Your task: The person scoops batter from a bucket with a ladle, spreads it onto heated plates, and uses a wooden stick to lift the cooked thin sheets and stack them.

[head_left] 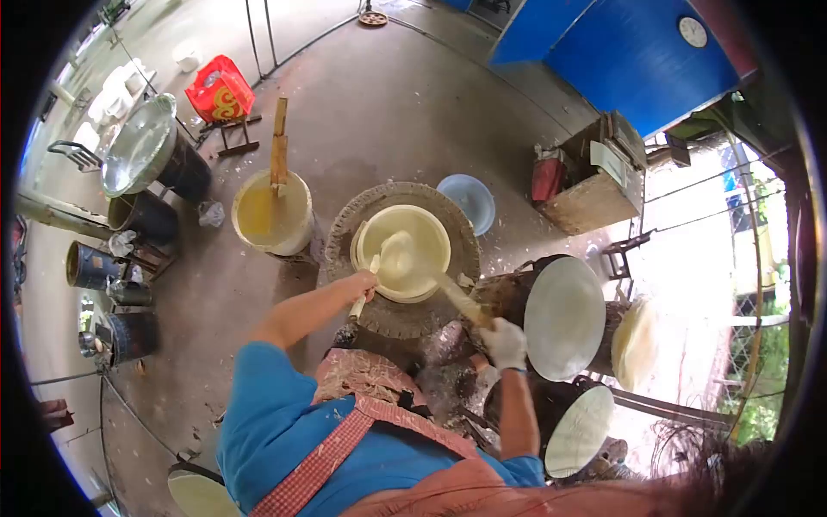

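A round cream-coloured tub (441, 231) of thick pale batter (399, 256) stands in front of me on a dark ridged round base (465, 207). My left hand (363, 285) is bare and wrapped around a short pale stick (357, 308) at the tub's near left rim. My right hand (506, 343), in a whitish glove, grips a wooden paddle (463, 303). The paddle slants toward the tub's near right rim, and its far end is blurred. A pale mound rises in the middle of the batter.
Left of the tub stands a white bucket (301, 226) of yellowish liquid with a wooden board (280, 146) upright in it. A light blue basin (472, 200) lies beyond the base. Large pale round discs (564, 319) stand at the right, near a box (594, 194).
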`<state>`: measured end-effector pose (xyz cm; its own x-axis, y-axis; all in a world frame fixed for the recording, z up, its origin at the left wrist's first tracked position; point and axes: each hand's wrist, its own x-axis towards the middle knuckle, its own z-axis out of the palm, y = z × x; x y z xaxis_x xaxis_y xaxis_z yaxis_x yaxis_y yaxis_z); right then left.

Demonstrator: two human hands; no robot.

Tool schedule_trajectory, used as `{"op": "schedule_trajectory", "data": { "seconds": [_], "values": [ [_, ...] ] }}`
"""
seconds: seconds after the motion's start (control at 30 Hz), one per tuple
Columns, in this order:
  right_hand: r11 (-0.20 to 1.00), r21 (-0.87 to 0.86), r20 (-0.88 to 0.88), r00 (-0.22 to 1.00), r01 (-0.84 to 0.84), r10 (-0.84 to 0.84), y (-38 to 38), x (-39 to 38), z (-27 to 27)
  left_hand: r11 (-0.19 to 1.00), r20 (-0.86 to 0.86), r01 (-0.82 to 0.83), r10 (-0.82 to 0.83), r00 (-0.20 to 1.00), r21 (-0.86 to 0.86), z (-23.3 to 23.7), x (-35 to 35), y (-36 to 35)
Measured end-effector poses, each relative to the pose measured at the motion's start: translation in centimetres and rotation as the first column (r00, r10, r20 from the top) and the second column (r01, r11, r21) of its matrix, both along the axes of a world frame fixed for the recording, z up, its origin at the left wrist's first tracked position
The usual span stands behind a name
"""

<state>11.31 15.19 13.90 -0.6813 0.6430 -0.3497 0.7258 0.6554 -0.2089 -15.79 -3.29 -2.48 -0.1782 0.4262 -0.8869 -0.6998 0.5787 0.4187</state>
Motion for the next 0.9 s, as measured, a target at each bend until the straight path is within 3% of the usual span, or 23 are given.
{"op": "schedule_trajectory", "data": {
  "seconds": [0.03, 0.1, 0.13, 0.2, 0.23, 0.3, 0.37, 0.43, 0.5, 0.57, 0.6, 0.63, 0.67, 0.7, 0.73, 0.77, 0.83, 0.87, 0.9],
  "values": [
    [0.999, -0.037, 0.061, 0.998, 0.022, -0.020, -1.3, 0.4, -2.6, 1.000, 0.012, 0.008, -0.008, 1.000, 0.014, 0.0, 0.1, 0.4],
    [0.999, -0.003, -0.014, 0.999, 0.037, -0.038, -4.9, 0.7, -4.9, 0.987, 0.357, -0.126, 0.082, 0.930, 0.101, 0.2, -0.7, 1.3],
    [0.999, 0.003, -0.021, 0.999, 0.033, -0.033, -6.0, 0.9, -4.9, 0.973, 0.514, -0.201, 0.114, 0.850, 0.117, 0.3, -1.1, 1.2],
    [0.945, -0.188, -0.008, 0.961, 0.269, -0.275, -9.4, 2.5, -3.6, 0.943, 0.780, -0.326, 0.150, 0.607, 0.072, 1.7, -0.2, -0.6],
    [0.942, -0.200, -0.016, 0.960, 0.270, -0.278, -10.4, 2.8, -2.5, 0.908, 0.802, -0.407, 0.170, 0.572, 0.098, 3.5, 0.2, -0.9],
    [0.953, -0.047, -0.109, 0.947, 0.298, -0.302, -12.5, 3.1, 0.7, 0.871, 0.805, -0.478, 0.197, 0.559, 0.119, 13.1, 1.0, -1.6],
    [0.948, 0.001, -0.366, 0.883, 0.318, -0.295, -12.7, 1.9, 5.0, 0.827, 0.677, -0.436, 0.095, 0.730, 0.355, 23.6, 1.1, 1.9],
    [0.952, 0.091, -0.458, 0.862, 0.291, -0.219, -10.8, 1.1, 7.5, 0.769, 0.508, -0.343, 0.027, 0.861, 0.540, 31.4, 0.4, -0.9],
    [0.942, 0.208, -0.692, 0.720, 0.265, -0.050, -8.1, 0.6, 8.8, 0.732, 0.382, -0.259, -0.001, 0.924, 0.630, 35.8, -0.1, -0.4],
    [0.909, 0.300, -0.795, 0.603, 0.288, 0.071, -5.6, -0.2, 12.1, 0.735, 0.175, -0.081, -0.052, 0.983, 0.673, 39.4, -1.0, -0.1],
    [0.885, 0.305, -0.789, 0.614, 0.353, 0.027, -4.4, -0.4, 13.7, 0.715, 0.137, -0.049, -0.066, 0.988, 0.697, 41.6, -1.0, -0.3],
    [0.866, 0.326, -0.813, 0.579, 0.379, 0.053, -3.5, -0.5, 15.1, 0.671, -0.101, 0.109, -0.052, 0.994, 0.734, 43.9, -1.2, -0.4],
    [0.880, 0.215, -0.874, 0.485, 0.424, -0.020, -2.7, -0.5, 16.5, 0.620, -0.331, 0.270, -0.017, 0.943, 0.736, 45.9, -1.5, -0.4],
    [0.888, 0.096, -0.920, 0.381, 0.449, -0.093, -2.2, -0.7, 17.8, 0.581, -0.375, 0.315, -0.017, 0.927, 0.750, 47.0, -2.0, -0.3],
    [0.871, 0.079, -0.929, 0.353, 0.486, -0.113, -2.4, -0.8, 18.1, 0.612, -0.465, 0.345, 0.042, 0.884, 0.712, 46.6, -2.5, -0.1],
    [0.906, -0.020, -0.926, 0.334, 0.422, -0.176, -2.6, -0.9, 17.4, 0.650, -0.542, 0.360, 0.095, 0.835, 0.669, 45.4, -3.1, -0.1],
    [0.947, -0.156, -0.890, 0.375, 0.282, -0.258, -2.5, -0.6, 11.8, 0.702, -0.534, 0.365, 0.025, 0.845, 0.612, 39.6, -4.8, 0.1],
    [0.958, -0.195, -0.864, 0.425, 0.212, -0.270, -2.3, -0.4, 7.4, 0.605, -0.362, 0.325, -0.065, 0.930, 0.727, 33.2, -7.1, 0.5],
    [0.898, -0.389, -0.779, 0.447, 0.207, -0.440, -3.4, 0.0, 3.5, 0.627, -0.140, 0.294, -0.284, 0.949, 0.722, 29.9, -7.2, -0.1]
  ]
}}
